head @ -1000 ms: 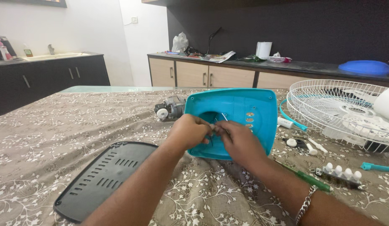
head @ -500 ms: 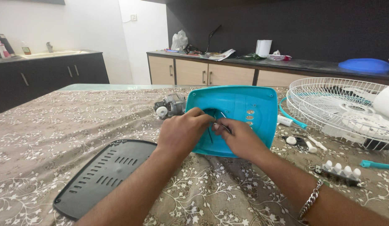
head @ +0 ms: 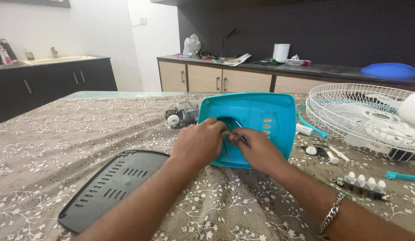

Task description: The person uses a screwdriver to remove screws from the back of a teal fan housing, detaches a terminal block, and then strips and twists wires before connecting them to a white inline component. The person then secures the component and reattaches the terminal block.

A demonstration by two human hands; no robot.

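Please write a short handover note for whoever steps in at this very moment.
Left hand and right hand: both pinch thin dark wires inside the turquoise plastic fan housing, which stands tilted on the floral tablecloth.
Small grey motor lies behind it; black vented plastic cover lies front left; white wire fan guard and white push-button switch block right.
Done: fan is apart.
Left: wires still in hand.

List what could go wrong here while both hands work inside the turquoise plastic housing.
1. The thin wires pinched between the left hand and right hand might snap if tugged.
2. The turquoise plastic housing lies tilted on the cloth and could slip.
3. The small white knobs nearby could get knocked away.
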